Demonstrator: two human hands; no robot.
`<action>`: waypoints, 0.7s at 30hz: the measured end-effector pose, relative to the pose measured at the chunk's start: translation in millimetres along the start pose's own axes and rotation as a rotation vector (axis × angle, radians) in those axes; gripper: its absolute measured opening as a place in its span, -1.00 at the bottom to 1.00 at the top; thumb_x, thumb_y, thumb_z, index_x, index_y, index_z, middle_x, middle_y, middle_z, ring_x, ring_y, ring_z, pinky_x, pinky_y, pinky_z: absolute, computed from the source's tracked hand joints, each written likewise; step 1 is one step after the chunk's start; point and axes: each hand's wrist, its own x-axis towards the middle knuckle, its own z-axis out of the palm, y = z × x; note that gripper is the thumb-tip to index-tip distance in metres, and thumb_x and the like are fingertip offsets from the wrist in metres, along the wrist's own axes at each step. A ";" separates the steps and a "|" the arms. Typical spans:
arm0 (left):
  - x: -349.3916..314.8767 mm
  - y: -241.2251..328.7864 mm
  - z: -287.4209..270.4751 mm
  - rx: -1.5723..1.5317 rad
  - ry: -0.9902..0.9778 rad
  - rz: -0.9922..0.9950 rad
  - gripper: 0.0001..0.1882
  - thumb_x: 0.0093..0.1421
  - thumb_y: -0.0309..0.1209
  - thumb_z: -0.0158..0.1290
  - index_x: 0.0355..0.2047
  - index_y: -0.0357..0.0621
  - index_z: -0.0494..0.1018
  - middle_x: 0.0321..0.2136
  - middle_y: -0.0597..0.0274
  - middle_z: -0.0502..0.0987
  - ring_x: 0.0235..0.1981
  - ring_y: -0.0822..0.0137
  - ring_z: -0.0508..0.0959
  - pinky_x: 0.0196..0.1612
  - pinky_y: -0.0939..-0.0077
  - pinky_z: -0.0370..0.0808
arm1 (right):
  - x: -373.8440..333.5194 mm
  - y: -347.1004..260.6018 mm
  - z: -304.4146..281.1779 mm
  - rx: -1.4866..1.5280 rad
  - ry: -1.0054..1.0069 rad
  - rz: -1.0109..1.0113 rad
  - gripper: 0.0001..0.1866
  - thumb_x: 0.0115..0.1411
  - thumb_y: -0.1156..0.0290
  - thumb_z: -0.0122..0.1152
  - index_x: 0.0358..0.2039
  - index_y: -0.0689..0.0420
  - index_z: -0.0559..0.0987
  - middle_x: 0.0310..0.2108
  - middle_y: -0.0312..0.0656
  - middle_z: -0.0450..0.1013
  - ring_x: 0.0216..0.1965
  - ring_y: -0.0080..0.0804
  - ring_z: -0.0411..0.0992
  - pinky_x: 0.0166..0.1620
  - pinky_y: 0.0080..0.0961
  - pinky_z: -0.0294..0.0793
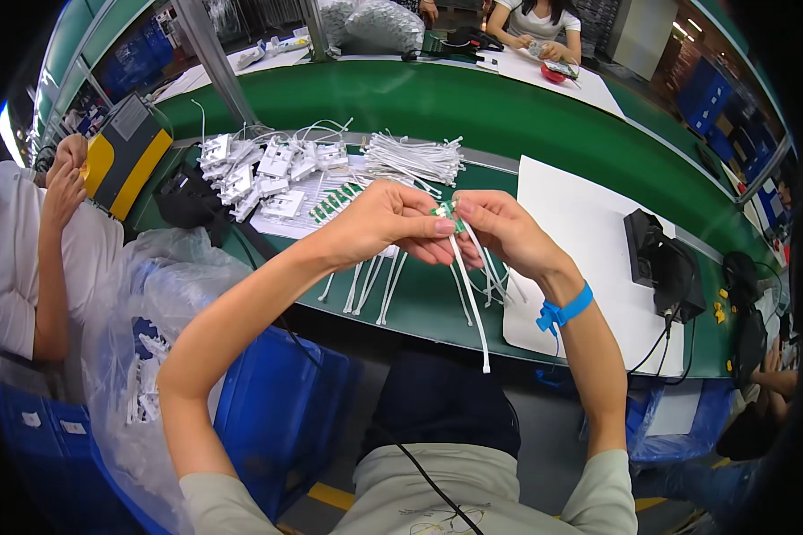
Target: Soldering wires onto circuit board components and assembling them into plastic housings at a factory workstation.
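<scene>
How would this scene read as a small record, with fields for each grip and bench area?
Left grip: pinching small green board
Right grip: pinching at the same board
Hanging below: white cable
Wristband: blue, right side
Bench, left: white plastic housings, row of green boards
Bench, far middle: bundle of white cables
Bench, right: white sheet, black devices

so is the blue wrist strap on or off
On: the blue wrist strap runs across the right forearm, just behind the right hand.
</scene>
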 end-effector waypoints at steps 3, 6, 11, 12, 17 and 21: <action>5.4 -0.9 4.6 -0.039 0.001 0.024 -0.74 0.30 -0.35 0.16 -0.25 -0.38 0.57 -0.36 -0.04 0.66 -0.35 0.31 0.70 -0.25 0.59 0.66 | -2.8 2.1 -2.0 0.062 0.015 0.013 -0.63 0.45 0.13 -0.03 -0.37 0.16 0.46 -0.57 -0.32 0.35 -0.57 -0.57 0.33 -0.43 -0.61 0.37; 9.1 -3.4 11.1 -0.033 -0.028 0.038 -0.76 0.29 -0.37 0.15 -0.24 -0.38 0.57 -0.38 -0.02 0.66 -0.35 0.31 0.70 -0.24 0.59 0.66 | -11.1 0.7 -5.8 0.103 0.019 0.044 -0.64 0.45 0.13 -0.04 -0.37 0.16 0.46 -0.56 -0.33 0.34 -0.57 -0.57 0.30 -0.42 -0.60 0.37; 24.3 -25.4 10.6 -0.107 -0.048 0.037 -0.73 0.29 -0.32 0.16 -0.29 -0.38 0.58 -0.37 0.02 0.67 -0.35 0.37 0.70 -0.25 0.63 0.65 | -27.1 -6.3 -20.1 0.033 0.042 -0.010 -0.64 0.44 0.14 -0.04 -0.34 0.18 0.46 -0.54 -0.26 0.41 -0.52 -0.53 0.40 -0.40 -0.59 0.44; 29.1 -32.9 5.7 -0.047 0.023 -0.072 -0.72 0.29 -0.32 0.17 -0.28 -0.39 0.58 -0.37 0.02 0.67 -0.35 0.37 0.70 -0.25 0.65 0.65 | -31.4 -7.7 -24.1 -0.046 0.145 -0.056 -0.66 0.45 0.15 -0.05 -0.31 0.17 0.46 -0.54 -0.25 0.43 -0.53 -0.52 0.41 -0.39 -0.58 0.46; 65.8 -77.7 -28.2 0.071 0.286 -0.250 -0.82 0.21 -0.50 0.16 -0.29 -0.46 0.57 -0.40 0.00 0.65 -0.45 0.32 0.69 -0.35 0.59 0.68 | -46.4 -11.3 -42.8 -0.104 0.511 -0.146 -0.66 0.46 0.13 -0.09 -0.32 0.12 0.44 -0.59 -0.30 0.39 -0.59 -0.54 0.38 -0.41 -0.60 0.43; 127.8 -107.4 -35.3 0.136 0.297 -0.104 -0.79 0.24 -0.44 0.14 -0.26 -0.40 0.57 -0.48 0.07 0.65 -0.49 0.36 0.68 -0.38 0.55 0.67 | -48.5 -6.9 -41.4 -0.036 0.646 -0.152 -0.63 0.45 0.11 -0.08 -0.38 0.11 0.41 -0.61 -0.32 0.35 -0.59 -0.55 0.34 -0.42 -0.58 0.39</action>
